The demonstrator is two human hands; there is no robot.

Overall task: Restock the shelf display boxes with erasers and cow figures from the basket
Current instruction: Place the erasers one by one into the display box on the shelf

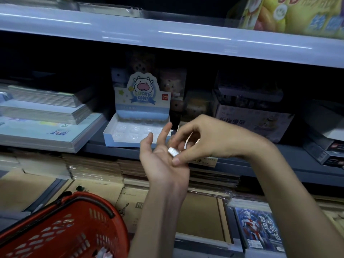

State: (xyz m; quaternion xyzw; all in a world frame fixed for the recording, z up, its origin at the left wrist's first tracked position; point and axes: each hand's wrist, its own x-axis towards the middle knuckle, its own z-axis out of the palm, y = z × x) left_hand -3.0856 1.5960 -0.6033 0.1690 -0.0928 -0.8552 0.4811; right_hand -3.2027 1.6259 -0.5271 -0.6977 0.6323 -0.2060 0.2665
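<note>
From the head camera, your left hand [160, 161] lies palm up with its fingers loosely straight, gripping nothing and serving as a little tray. Your right hand [204, 140] comes in from above and pinches a small white piece [173, 151] between thumb and fingertips, right over the left palm. It looks like an eraser, though it is too small to tell for sure. Just beyond your left fingertips, on the shelf [242, 164], sits the Lucky Cow display box [111, 139]. Its clear moulded tray shows empty pockets (the nearest row is partly hidden behind your fingers). The red basket [89, 202] hangs below and to the left of your left forearm, with something pale just showing at its bottom edge. The step in hand seems to be taking the piece off the palm to set it into a pocket. To do it well, keep the pinch on the piece's two long sides so you can see which way it faces. Hold the left palm level until the right hand is clear, in case more stock rests there out of sight. Then carry the piece forward over the box's low front wall rather than across the tall card back. Fill a far pocket first, so your right hand does not brush pieces already seated nearer you.
</note>
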